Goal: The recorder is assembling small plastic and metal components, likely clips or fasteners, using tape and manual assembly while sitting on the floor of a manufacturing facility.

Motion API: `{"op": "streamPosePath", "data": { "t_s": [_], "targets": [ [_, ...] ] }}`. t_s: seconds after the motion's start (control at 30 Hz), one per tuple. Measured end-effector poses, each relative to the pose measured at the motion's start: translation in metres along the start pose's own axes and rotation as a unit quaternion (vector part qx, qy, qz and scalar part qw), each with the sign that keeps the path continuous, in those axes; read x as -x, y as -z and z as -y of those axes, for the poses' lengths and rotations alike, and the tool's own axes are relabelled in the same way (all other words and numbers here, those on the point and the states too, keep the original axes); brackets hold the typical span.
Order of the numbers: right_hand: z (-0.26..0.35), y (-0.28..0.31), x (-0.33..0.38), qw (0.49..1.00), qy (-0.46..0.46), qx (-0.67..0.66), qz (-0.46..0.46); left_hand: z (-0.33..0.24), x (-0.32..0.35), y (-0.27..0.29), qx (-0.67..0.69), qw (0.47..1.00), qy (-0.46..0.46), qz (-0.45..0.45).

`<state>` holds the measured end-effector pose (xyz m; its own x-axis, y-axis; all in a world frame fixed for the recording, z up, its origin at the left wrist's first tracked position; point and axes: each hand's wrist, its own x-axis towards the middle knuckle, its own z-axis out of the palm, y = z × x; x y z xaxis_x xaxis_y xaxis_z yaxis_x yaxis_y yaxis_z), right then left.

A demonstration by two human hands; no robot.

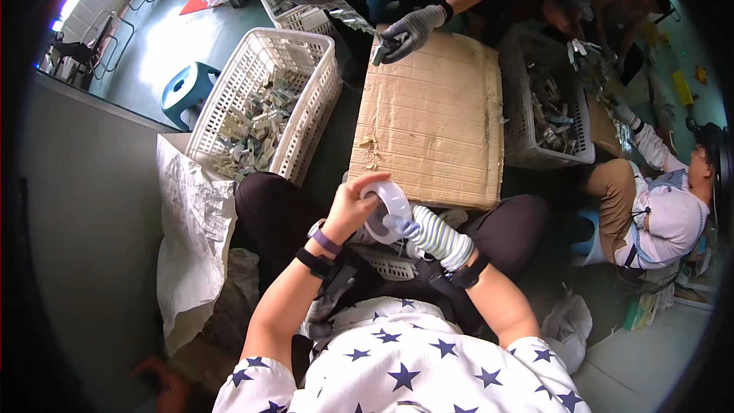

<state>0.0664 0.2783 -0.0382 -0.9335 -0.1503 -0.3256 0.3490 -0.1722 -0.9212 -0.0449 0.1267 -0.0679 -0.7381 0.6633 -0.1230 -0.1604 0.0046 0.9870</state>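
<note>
Over my lap, just below the near edge of the cardboard box [432,115], I hold a roll of clear tape [393,196], a wide translucent ring. My bare left hand [353,205] grips its left side, fingers curled over the upper rim and into the opening. My right hand [413,231], in a striped glove with bluish fingertips, holds the lower right side. Part of the ring and some right fingers are hidden behind the glove. Across the box, a person's grey-gloved hand [413,32] holds small dark and metallic pieces.
A white basket [330,53] of small metal parts stands left of the box, beside a blue stool [180,92]. Another basket [585,138] of parts stands at right. A white sack [183,260] lies at left. Several people sit close around, one person [665,218] at right.
</note>
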Motion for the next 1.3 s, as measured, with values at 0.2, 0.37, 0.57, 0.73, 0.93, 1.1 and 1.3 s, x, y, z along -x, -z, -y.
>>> {"op": "streamPosePath", "data": {
  "t_s": [0.2,0.37,0.57,0.73,0.93,1.1,1.3],
  "targets": [
    [0.008,-0.01,0.0,0.967,0.031,-0.248,-0.04,-0.03,-0.021,0.011,0.184,0.97,0.091,0.13],
    [0.023,-0.034,0.029,0.992,-0.025,-0.117,0.025,-0.022,-0.062,0.032,0.218,0.968,0.12,0.016],
    [0.021,-0.053,0.058,0.968,-0.049,-0.237,0.061,-0.043,-0.121,0.031,0.251,0.959,0.118,0.064],
    [0.03,-0.05,0.047,0.984,-0.008,-0.176,0.02,-0.043,-0.142,0.018,0.266,0.956,0.113,0.043],
    [0.029,-0.048,0.038,0.984,0.003,-0.176,0.01,-0.053,-0.156,0.013,0.238,0.958,0.16,0.016],
    [0.022,-0.041,0.036,0.984,0.003,-0.175,0.011,-0.048,-0.161,0.019,0.271,0.946,0.171,0.052],
    [0.019,-0.048,0.039,0.983,0.012,-0.186,0.009,-0.047,-0.161,0.018,0.283,0.948,0.135,0.054]
  ]
}}
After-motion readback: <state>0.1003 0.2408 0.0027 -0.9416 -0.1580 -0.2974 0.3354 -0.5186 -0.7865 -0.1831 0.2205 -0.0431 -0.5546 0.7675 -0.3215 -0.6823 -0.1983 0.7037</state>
